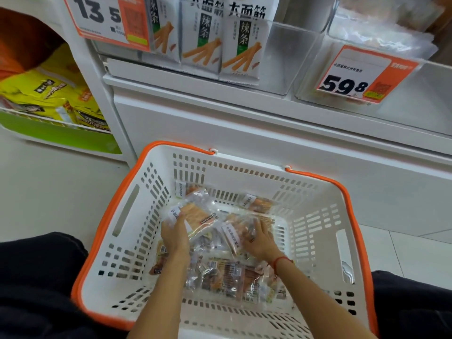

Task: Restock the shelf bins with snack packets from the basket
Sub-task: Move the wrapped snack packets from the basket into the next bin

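Both hands are down in the basket (pixel 315 231), lower centre of the frame, working among the packets (pixel 220 272) piled on its floor. The left hand (pixel 175 234) grips a packet (pixel 195 212) by its lower edge and tips it up, thumb over the front. The right hand (pixel 259 237) lies on a second packet (pixel 234 232) with fingers curled over the film; whether it has truly pinched it cannot be told through the blur.

To gather well, each hand should take the packets by a sealed edge, stack them flat against one another, and lift them as one bundle, since the clear film looks slippery and a loose pile would likely slide apart.

The basket walls rise on all sides and the orange rim (pixel 347 192) is the first edge to clear. Straight above, at upper right, is the clear bin (pixel 308 91) with the 59.8 tag (pixel 362 74), which seems the likely target and shows room inside. The path up the white shelf front is open, but the shelf lip juts forward, so the bundle should come up and then in.
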Available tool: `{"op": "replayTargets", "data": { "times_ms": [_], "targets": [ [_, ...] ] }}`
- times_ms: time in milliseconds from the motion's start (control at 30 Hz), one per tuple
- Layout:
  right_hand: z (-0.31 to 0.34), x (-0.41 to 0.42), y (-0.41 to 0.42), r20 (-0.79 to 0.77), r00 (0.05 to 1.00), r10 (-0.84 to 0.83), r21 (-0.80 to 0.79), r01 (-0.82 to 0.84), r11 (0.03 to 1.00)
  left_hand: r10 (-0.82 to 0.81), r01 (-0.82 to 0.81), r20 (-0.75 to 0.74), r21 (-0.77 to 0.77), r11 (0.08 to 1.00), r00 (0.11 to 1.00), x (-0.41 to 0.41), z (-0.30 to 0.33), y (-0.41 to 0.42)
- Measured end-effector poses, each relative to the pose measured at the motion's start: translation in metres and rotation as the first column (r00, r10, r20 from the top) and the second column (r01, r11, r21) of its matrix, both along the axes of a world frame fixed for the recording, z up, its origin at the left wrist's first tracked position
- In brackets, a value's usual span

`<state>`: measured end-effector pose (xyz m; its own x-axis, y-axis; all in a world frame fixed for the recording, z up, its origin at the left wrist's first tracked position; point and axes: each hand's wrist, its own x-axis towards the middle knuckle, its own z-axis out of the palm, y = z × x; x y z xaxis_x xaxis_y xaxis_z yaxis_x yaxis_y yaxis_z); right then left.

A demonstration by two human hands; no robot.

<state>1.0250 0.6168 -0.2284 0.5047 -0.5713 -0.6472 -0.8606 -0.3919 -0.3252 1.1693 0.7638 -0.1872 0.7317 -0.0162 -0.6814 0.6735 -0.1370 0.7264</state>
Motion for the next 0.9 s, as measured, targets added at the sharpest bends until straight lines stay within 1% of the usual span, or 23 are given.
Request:
{"op": "replayTargets", "data": {
  "times_ms": [33, 100, 167, 267, 400, 500, 533, 567, 633, 700, 767, 800, 833, 900],
  "targets": [
    [-0.001, 0.0, 0.004, -0.032, 0.997, 0.07, 0.051, -0.069, 0.996, 0.03, -0.03, -0.013, -0.002, 1.0, 0.999, 0.001, -0.001, 0.0],
    [-0.005, 0.002, 0.016, -0.027, 0.994, 0.106, 0.066, -0.104, 0.992, 0.075, -0.075, -0.034, -0.003, 0.997, 0.997, 0.003, -0.005, 0.0],
    [0.0, 0.007, 0.028, 0.058, 0.998, 0.03, 0.011, -0.031, 0.999, 0.11, -0.11, -0.053, 0.004, 0.994, 0.992, 0.004, -0.009, 0.0],
    [0.003, 0.011, 0.036, 0.14, 0.987, -0.082, -0.065, 0.091, 0.994, 0.098, -0.097, -0.054, 0.015, 0.995, 0.994, 0.005, -0.012, -0.001],
    [0.004, 0.017, 0.033, 0.109, 0.973, -0.202, -0.029, 0.206, 0.978, 0.102, -0.102, -0.061, 0.002, 0.995, 0.993, 0.005, -0.01, -0.002],
    [0.002, 0.023, 0.031, 0.103, 0.979, -0.178, -0.097, 0.188, 0.977, 0.103, -0.105, -0.057, -0.038, 0.994, 0.993, 0.005, -0.007, -0.002],
    [0.004, 0.024, 0.031, 0.116, 0.978, -0.173, -0.059, 0.18, 0.982, 0.106, -0.109, -0.058, -0.051, 0.993, 0.993, 0.005, -0.007, -0.003],
    [0.004, 0.024, 0.029, 0.15, 0.973, -0.176, 0.014, 0.176, 0.984, 0.108, -0.112, -0.059, -0.054, 0.992, 0.992, 0.005, -0.004, -0.004],
    [0.011, 0.02, 0.021, 0.253, 0.942, -0.221, 0.202, 0.172, 0.964, 0.102, -0.105, -0.05, -0.055, 0.993, 0.994, 0.005, 0.0, -0.004],
    [0.029, 0.016, 0.01, 0.354, 0.897, -0.265, 0.381, 0.121, 0.917, 0.092, -0.093, -0.025, -0.053, 0.994, 0.995, 0.006, 0.001, -0.004],
    [0.049, 0.011, -0.005, 0.417, 0.84, -0.348, 0.511, 0.099, 0.854, 0.055, -0.055, -0.001, -0.039, 0.998, 0.998, 0.005, 0.005, -0.004],
    [0.06, 0.008, -0.014, 0.436, 0.826, -0.358, 0.531, 0.086, 0.843, 0.037, -0.036, 0.009, -0.038, 0.999, 0.999, 0.004, 0.003, -0.004],
    [0.072, 0.005, -0.024, 0.446, 0.831, -0.333, 0.524, 0.059, 0.85, 0.014, -0.013, 0.026, -0.04, 0.999, 1.0, 0.001, 0.006, -0.004],
    [0.095, -0.001, -0.042, 0.43, 0.87, -0.24, 0.52, -0.021, 0.854, -0.044, 0.046, 0.067, -0.036, 0.998, 0.997, -0.003, 0.011, -0.003]
  ]
}}
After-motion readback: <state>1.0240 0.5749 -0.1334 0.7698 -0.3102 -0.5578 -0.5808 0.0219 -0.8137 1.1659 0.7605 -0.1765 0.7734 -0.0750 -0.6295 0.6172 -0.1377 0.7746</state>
